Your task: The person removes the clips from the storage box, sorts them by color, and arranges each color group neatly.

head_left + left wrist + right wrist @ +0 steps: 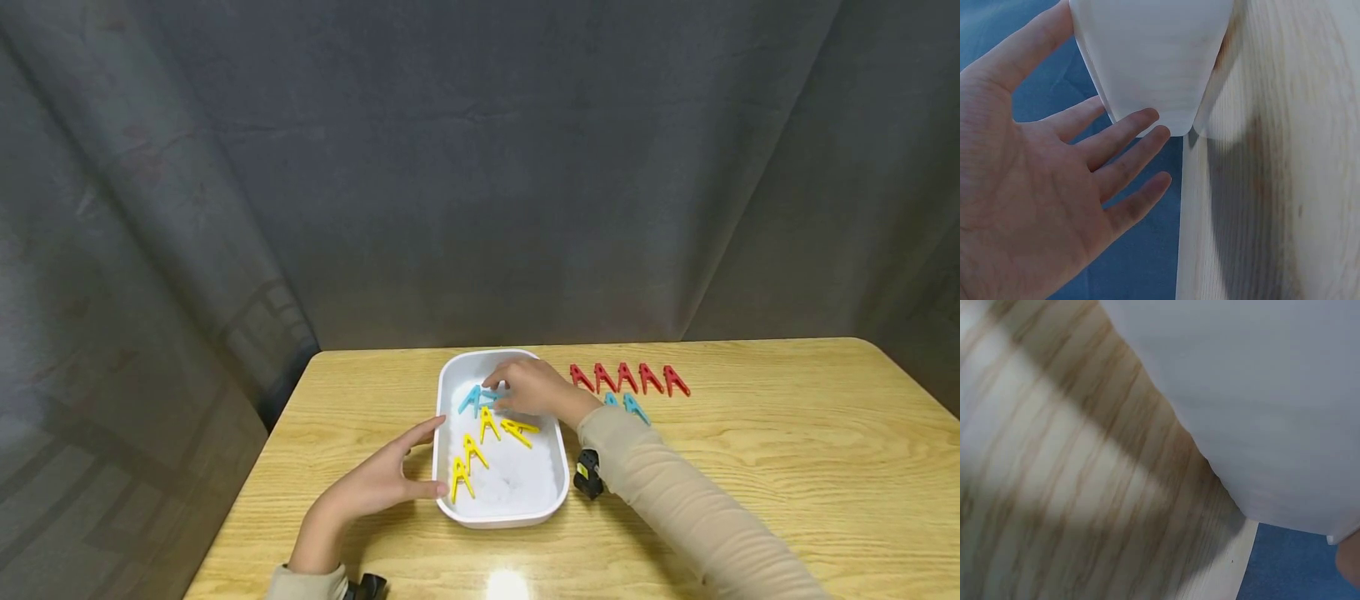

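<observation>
A white tray point(525, 492) holds several yellow clothespins point(488, 423) and blue clothespins point(470, 400) at its far end. My left hand point(382, 479) is at the tray's left side, thumb at the rim and fingers stretched out along the outer wall. In the left wrist view the fingers of that left hand point(1054, 169) look spread and fairly straight against the white wall. My right hand point(532, 387) reaches into the tray's far right, thumb and forefinger apart around a blue clothespin point(487, 397). Whether they pinch it is hidden. The right wrist view shows mostly the tray's outer wall point(1260, 412).
Right of the tray, a row of several red clothespins point(627, 377) lies on the wooden table point(787, 450). Blue clothespins point(636, 408) lie just in front of that row, partly behind my right forearm. A dark grey curtain point(487, 183) hangs behind the table.
</observation>
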`<state>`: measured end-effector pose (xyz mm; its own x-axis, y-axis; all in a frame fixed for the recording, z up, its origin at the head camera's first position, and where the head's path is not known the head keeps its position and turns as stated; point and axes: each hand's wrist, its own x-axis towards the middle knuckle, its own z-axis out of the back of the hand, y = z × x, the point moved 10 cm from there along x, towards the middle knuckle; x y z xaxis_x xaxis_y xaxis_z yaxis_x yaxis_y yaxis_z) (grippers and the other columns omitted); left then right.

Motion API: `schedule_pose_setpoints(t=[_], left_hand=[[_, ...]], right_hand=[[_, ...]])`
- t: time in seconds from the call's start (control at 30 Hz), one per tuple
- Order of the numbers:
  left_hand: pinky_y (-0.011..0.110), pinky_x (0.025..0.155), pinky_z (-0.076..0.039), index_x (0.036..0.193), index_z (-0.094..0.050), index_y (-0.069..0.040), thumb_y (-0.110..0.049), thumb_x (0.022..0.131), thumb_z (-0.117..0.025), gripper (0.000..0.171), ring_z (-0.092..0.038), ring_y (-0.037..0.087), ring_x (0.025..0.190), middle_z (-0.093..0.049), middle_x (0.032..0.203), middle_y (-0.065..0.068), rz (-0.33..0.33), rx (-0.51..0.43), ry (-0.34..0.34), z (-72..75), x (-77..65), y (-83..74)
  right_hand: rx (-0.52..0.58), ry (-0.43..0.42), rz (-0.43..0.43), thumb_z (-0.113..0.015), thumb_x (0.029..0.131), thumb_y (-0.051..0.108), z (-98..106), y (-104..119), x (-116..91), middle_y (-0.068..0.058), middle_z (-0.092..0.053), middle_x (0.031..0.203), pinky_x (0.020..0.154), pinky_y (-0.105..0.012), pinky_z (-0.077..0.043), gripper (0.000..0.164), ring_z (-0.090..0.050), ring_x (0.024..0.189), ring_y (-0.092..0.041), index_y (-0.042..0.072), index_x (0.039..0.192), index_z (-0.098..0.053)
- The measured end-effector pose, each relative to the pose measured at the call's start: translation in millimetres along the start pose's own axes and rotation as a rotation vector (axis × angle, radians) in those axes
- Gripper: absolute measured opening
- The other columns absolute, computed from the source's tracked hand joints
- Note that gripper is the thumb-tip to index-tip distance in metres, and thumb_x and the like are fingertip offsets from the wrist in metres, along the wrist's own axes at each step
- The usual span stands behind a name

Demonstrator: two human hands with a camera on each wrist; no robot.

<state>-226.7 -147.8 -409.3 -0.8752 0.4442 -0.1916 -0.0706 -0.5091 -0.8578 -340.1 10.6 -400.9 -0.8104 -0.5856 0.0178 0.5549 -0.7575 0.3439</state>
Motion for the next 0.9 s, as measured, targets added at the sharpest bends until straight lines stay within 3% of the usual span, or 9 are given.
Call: schedule_pose_setpoints(t=[0.47,0.9], left_hand=[[0.064,0.110,-0.027,0.155,-0.034,-0.016,-0.030,0.081,-0.083,0.090,-0.034,0.037,0.140,-0.041,0.150,0.016,-0.012,-0.001,0.001,0.4,0.3,0.0],[0.065,0.109,-0.026,0.155,-0.033,-0.015,-0.030,0.081,-0.083,0.090,-0.034,0.038,0.140,-0.041,0.150,0.017,-0.005,-0.003,0.006,-0.1,0.7,1.1]], right_hand=[[-0.078,0.017,0.005,-0.086,0.078,0.026,-3.5,1.3,-0.9,0.013,-0.071,0.093,0.073,-0.028,-0.048,0.038,-0.057,0.077,-0.005,0.021,0.115,-0.076],[-0.062,-0.023,0.019,-0.084,0.080,0.018,-0.6,3.2,-2.1,0.010,-0.069,0.087,0.074,-0.030,-0.049,0.033,-0.058,0.076,-0.006,0.019,0.112,-0.077]])
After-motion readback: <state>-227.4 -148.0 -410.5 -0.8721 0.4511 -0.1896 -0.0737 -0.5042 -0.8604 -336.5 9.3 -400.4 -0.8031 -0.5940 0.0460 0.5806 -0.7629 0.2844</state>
